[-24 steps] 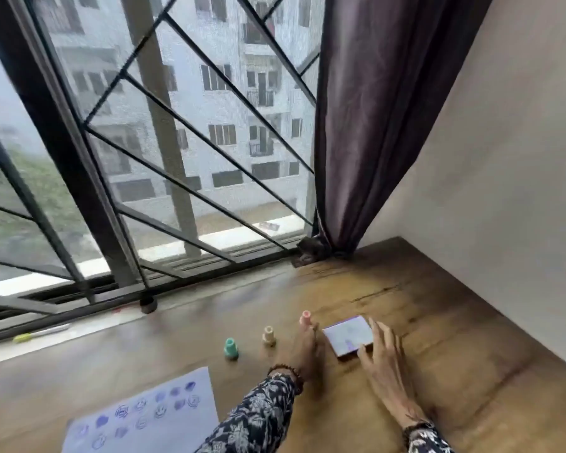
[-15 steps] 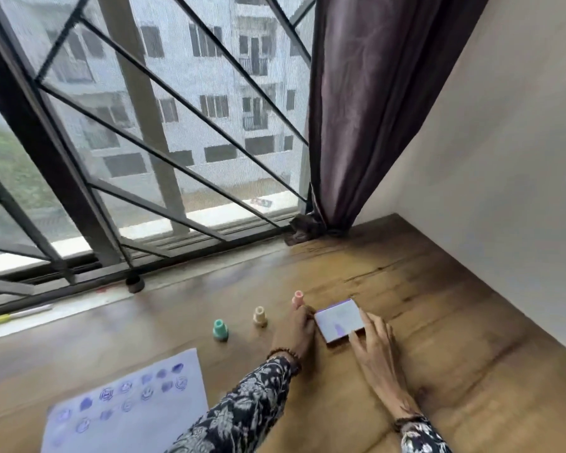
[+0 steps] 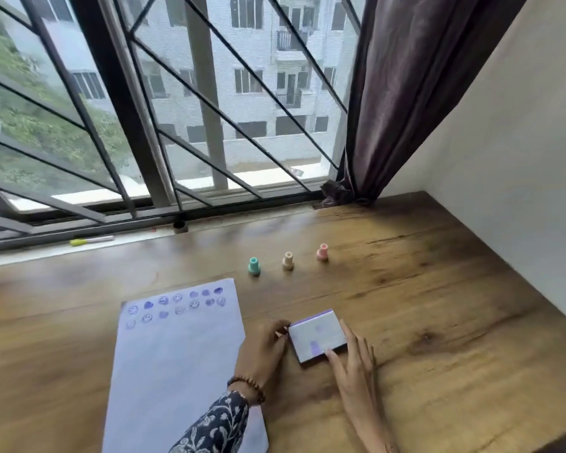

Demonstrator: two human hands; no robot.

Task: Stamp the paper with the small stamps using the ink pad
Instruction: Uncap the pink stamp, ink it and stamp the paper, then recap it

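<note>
- Left hand (image 3: 264, 349) and right hand (image 3: 353, 361) are gripping the closed ink pad (image 3: 317, 336) by opposite edges on the table (image 3: 438, 289).
- 3 stamps (image 3: 288, 260) are standing untouched beyond the paper (image 3: 177, 364).

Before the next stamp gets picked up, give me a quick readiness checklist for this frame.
1. White rectangular ink pad case steadied by left hand and right hand: ok.
2. Case lid open: cannot tell.
3. Teal stamp, cream stamp and pink stamp upright, untouched: ok.
4. White paper sheet has blank room below the prints: ok.
5. A hand free to grab a stamp: not ok.
</note>
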